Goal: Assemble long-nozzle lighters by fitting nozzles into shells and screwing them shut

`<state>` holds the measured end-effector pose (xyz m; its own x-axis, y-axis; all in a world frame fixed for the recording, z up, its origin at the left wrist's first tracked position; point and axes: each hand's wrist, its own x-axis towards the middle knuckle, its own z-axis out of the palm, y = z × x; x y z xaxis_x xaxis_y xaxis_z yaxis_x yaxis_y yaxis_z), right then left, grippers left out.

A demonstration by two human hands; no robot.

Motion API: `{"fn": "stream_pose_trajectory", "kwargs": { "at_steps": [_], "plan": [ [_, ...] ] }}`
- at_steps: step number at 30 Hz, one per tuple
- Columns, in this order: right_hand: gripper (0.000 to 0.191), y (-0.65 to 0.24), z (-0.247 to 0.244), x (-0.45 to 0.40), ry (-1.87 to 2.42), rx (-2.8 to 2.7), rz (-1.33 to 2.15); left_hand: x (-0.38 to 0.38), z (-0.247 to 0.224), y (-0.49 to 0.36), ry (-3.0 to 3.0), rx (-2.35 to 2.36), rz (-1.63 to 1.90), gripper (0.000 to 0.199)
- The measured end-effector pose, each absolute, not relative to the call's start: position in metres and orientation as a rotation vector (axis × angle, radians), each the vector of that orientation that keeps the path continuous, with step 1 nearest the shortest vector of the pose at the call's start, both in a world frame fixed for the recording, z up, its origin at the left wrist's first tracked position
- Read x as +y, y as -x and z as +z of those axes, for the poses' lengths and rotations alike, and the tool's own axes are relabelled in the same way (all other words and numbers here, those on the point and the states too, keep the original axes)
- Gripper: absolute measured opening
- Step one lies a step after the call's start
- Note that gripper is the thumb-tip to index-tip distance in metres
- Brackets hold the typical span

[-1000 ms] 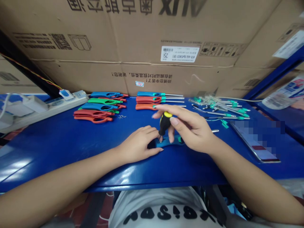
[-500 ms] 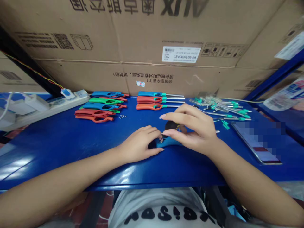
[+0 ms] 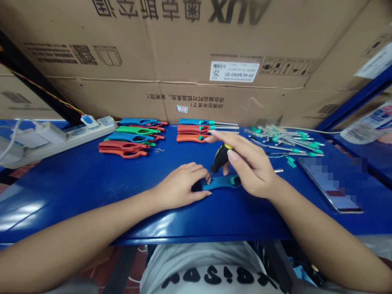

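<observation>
A blue lighter body (image 3: 222,182) with a green part and a metal tube end lies on the blue table, pointing right. My left hand (image 3: 183,185) is closed round its left end, thumb on the near side, fingers on the far side. In my right hand (image 3: 252,165) is a short black and yellow screwdriver (image 3: 219,158), tilted, its tip down at the lighter body near my left fingertips. The tip's exact contact is too small to tell. A few tiny screws (image 3: 159,150) lie beyond my left hand.
Red, green and blue handles (image 3: 125,145) are stacked at the back left, beside a power strip (image 3: 70,139). Lighters with tubes (image 3: 191,138) stand in a row at the back middle. Green-ended tubes (image 3: 294,143) and a phone (image 3: 332,185) lie right. A cardboard box (image 3: 183,49) walls the back.
My right hand has shifted its fingers on the screwdriver, which now leans more to the right with its yellow top showing. More of the blue body is visible. My left hand stays put.
</observation>
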<state>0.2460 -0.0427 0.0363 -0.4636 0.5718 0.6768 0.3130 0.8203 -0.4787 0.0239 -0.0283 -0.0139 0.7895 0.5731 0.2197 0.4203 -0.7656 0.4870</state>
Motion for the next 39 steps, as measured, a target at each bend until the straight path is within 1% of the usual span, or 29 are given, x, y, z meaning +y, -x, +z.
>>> {"fn": "stream_pose_trajectory", "kwargs": {
  "at_steps": [2, 3, 6, 8, 9, 11, 13, 14, 16, 18, 20, 22, 23, 24, 25, 27, 28, 29, 32, 33, 34, 37, 38, 39],
  "plan": [
    [0.047, -0.2458, 0.0354, -0.0426, 0.675, -2.063, 0.541, -0.0281, -0.0138, -0.0239, -2.555, 0.74, 0.497, 0.019],
    [0.045, -0.2459, 0.0354, -0.0421, 0.686, -2.054, 0.526, -0.028, -0.0139, -0.0237, -2.553, 0.74, 0.5, 0.019],
    [0.034, -0.2467, 0.0364, -0.0409, 0.693, -2.052, 0.183, -0.0279, -0.0145, -0.0231, -2.551, 0.752, 0.51, 0.021],
    [0.035, -0.2469, 0.0375, -0.0415, 0.676, -2.067, 0.032, -0.0278, -0.0146, -0.0228, -2.553, 0.752, 0.511, 0.021],
    [0.038, -0.2467, 0.0379, -0.0422, 0.674, -2.084, 0.04, -0.0277, -0.0146, -0.0227, -2.556, 0.748, 0.508, 0.021],
    [0.047, -0.2462, 0.0382, -0.0437, 0.696, -2.124, 0.172, -0.0274, -0.0146, -0.0227, -2.56, 0.738, 0.501, 0.021],
    [0.051, -0.2463, 0.0375, -0.0441, 0.706, -2.138, 0.269, -0.0272, -0.0152, -0.0227, -2.561, 0.738, 0.507, 0.022],
    [0.048, -0.2467, 0.0369, -0.0437, 0.701, -2.141, 0.242, -0.0271, -0.0157, -0.0227, -2.561, 0.737, 0.517, 0.022],
    [0.042, -0.248, 0.0355, -0.0425, 0.684, -2.14, 0.058, -0.0269, -0.0168, -0.0227, -2.561, 0.734, 0.54, 0.023],
    [0.041, -0.2488, 0.0342, -0.0419, 0.675, -2.139, -0.093, -0.0267, -0.0174, -0.0226, -2.563, 0.729, 0.551, 0.023],
    [0.044, -0.2484, 0.0333, -0.0423, 0.701, -2.144, 0.021, -0.0265, -0.0173, -0.0226, -2.563, 0.73, 0.535, 0.023],
    [0.048, -0.247, 0.033, -0.0429, 0.728, -2.135, 0.289, -0.0265, -0.0168, -0.0226, -2.558, 0.735, 0.514, 0.022],
    [0.048, -0.2464, 0.0332, -0.043, 0.735, -2.122, 0.374, -0.0264, -0.0166, -0.0226, -2.554, 0.736, 0.509, 0.021],
    [0.044, -0.246, 0.0336, -0.0428, 0.733, -2.108, 0.383, -0.0264, -0.0165, -0.0225, -2.551, 0.737, 0.513, 0.021],
    [0.038, -0.2458, 0.0341, -0.0423, 0.725, -2.094, 0.32, -0.0264, -0.0164, -0.0225, -2.551, 0.737, 0.522, 0.022],
    [0.029, -0.2458, 0.0351, -0.0414, 0.705, -2.073, 0.107, -0.0265, -0.0164, -0.0225, -2.554, 0.731, 0.539, 0.022],
    [0.029, -0.2458, 0.0355, -0.0411, 0.701, -2.072, 0.049, -0.0265, -0.0164, -0.0225, -2.556, 0.729, 0.541, 0.023],
    [0.03, -0.2456, 0.0357, -0.0411, 0.702, -2.08, 0.061, -0.0265, -0.0164, -0.0226, -2.557, 0.728, 0.535, 0.022],
    [0.042, -0.2442, 0.0356, -0.0419, 0.724, -2.098, 0.359, -0.0266, -0.0166, -0.0227, -2.562, 0.736, 0.516, 0.022],
    [0.042, -0.2438, 0.0356, -0.0422, 0.721, -2.088, 0.412, -0.0267, -0.0168, -0.0227, -2.564, 0.739, 0.519, 0.022],
    [0.039, -0.2434, 0.0358, -0.0424, 0.709, -2.078, 0.395, -0.0268, -0.0172, -0.0227, -2.567, 0.741, 0.528, 0.023],
    [0.028, -0.2433, 0.0371, -0.0428, 0.669, -2.072, 0.131, -0.0268, -0.018, -0.0227, -2.577, 0.744, 0.557, 0.024],
    [0.028, -0.2433, 0.0375, -0.0431, 0.669, -2.078, 0.1, -0.0268, -0.0181, -0.0227, -2.577, 0.742, 0.558, 0.024],
    [0.03, -0.2433, 0.0378, -0.0435, 0.677, -2.087, 0.138, -0.0268, -0.0179, -0.0228, -2.575, 0.741, 0.556, 0.024]
  ]
}}
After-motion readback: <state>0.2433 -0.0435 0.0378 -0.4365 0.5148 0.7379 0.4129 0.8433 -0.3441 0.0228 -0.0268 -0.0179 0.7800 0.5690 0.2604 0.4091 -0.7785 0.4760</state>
